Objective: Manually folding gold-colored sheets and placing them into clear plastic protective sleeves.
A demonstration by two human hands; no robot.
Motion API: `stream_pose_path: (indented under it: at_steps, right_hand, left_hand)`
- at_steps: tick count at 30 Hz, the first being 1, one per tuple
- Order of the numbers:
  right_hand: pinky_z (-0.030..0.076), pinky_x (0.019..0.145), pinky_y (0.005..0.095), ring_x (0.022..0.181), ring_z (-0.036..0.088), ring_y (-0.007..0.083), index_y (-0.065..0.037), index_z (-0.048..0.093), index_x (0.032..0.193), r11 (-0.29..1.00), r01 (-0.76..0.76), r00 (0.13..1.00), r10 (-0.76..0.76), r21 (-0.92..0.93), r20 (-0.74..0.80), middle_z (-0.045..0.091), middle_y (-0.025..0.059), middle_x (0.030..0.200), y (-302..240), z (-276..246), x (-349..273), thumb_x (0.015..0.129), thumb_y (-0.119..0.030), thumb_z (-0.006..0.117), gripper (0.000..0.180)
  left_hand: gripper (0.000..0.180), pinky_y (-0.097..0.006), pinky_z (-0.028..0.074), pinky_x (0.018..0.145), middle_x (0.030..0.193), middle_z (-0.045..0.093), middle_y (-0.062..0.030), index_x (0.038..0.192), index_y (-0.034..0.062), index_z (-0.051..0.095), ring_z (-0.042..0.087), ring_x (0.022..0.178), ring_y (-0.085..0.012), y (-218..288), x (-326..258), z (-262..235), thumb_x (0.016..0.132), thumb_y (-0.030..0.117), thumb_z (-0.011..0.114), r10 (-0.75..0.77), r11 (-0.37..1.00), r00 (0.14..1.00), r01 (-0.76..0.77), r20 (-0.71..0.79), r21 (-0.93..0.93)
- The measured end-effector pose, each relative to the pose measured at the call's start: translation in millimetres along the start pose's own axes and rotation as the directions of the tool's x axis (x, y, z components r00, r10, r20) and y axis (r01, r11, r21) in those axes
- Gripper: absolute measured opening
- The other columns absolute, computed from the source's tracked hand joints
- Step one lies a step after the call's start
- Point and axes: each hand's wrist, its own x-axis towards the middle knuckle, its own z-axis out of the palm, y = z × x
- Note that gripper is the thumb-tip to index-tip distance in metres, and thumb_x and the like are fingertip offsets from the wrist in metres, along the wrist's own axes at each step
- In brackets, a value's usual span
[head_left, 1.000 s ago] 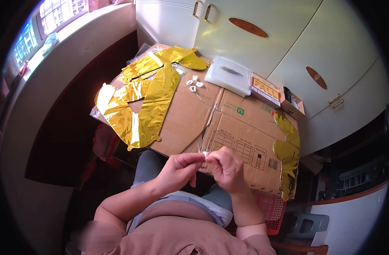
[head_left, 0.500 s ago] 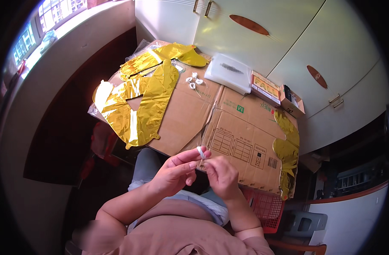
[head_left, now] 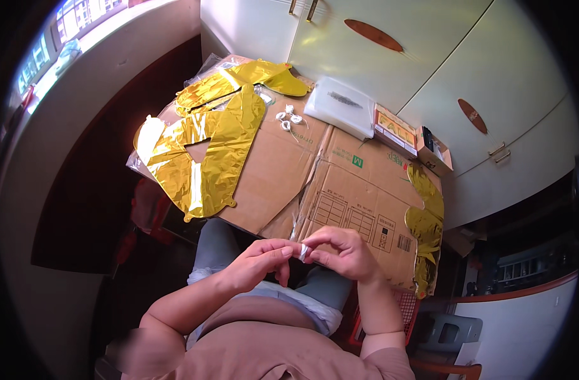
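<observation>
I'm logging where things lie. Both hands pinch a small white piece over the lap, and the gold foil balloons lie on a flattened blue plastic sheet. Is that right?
Not quite. The head view shows the gold foil balloons lying on flattened brown cardboard, not a blue plastic sheet. The rest holds: the left hand and right hand pinch a small white piece over the lap.

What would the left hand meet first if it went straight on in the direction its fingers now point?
Most likely the right hand: the left hand points at it across a small white piece pinched between their fingertips.
</observation>
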Motion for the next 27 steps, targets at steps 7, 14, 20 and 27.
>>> stream_pose_path:
  at_steps: [7, 14, 20, 27]
  right_hand:
    - [0.053, 0.073, 0.0252, 0.082, 0.067, 0.0147, 0.0, 0.066, 0.1, 0.995, -0.014, 0.999, 0.019, 0.102, -0.047, 0.069, 0.0085, 0.09, 5.1, 16.6, -0.4, 0.08, 0.002, 0.069, 0.02]
    - [0.048, 0.07, 0.0262, 0.077, 0.06, 0.0129, -0.004, 0.06, 0.085, 0.999, 0.034, 0.999, -0.034, -0.017, -0.02, 0.061, 0.0037, 0.081, 7.5, 22.4, 7.7, 0.073, 0.0, 0.077, 0.021]
    - [0.048, 0.066, 0.0299, 0.074, 0.061, 0.0198, -0.004, 0.056, 0.082, 0.919, 0.18, 0.979, -0.2, -0.352, -0.023, 0.058, 0.0084, 0.077, 4.3, 40.2, 22.3, 0.077, -0.001, 0.072, 0.017]
    - [0.048, 0.059, 0.0256, 0.064, 0.058, 0.0103, -0.003, 0.059, 0.085, 0.993, -0.116, 0.972, 0.115, 0.006, -0.203, 0.063, 0.003, 0.074, 67.3, -5.0, 116.3, 0.087, -0.006, 0.065, 0.008]
  left_hand:
    - [0.038, -0.025, 0.045, 0.067, 0.095, 0.065, -0.008, 0.114, 0.0004, 0.061, 0.059, 0.071, -0.0115, 3.3, 2.6, -6.7, 0.098, 0.032, 0.049, 0.064, 0.99, 0.998, -0.062, -0.009, 0.123]
    - [0.043, -0.023, 0.046, 0.061, 0.07, 0.06, -0.0019, 0.086, 0.0012, 0.065, 0.059, 0.066, -0.0094, 8.9, 9.8, -1.4, 0.099, 0.038, 0.047, 0.083, 0.966, 0.991, -0.053, -0.109, 0.253]
    - [0.044, -0.023, 0.043, 0.048, 0.062, 0.057, -0.0036, 0.068, 0.0027, 0.061, 0.054, 0.052, -0.0101, 10.7, 23.3, -9.9, 0.098, 0.033, 0.05, 0.135, 0.969, 0.924, -0.047, -0.358, 0.244]
    - [0.029, -0.024, 0.044, 0.058, 0.113, 0.058, -0.0087, 0.12, 0.0047, 0.052, 0.054, 0.063, -0.0115, 27.4, 41.7, -45.7, 0.093, 0.015, 0.053, 0.247, 0.881, 0.791, -0.424, -0.561, -0.21]
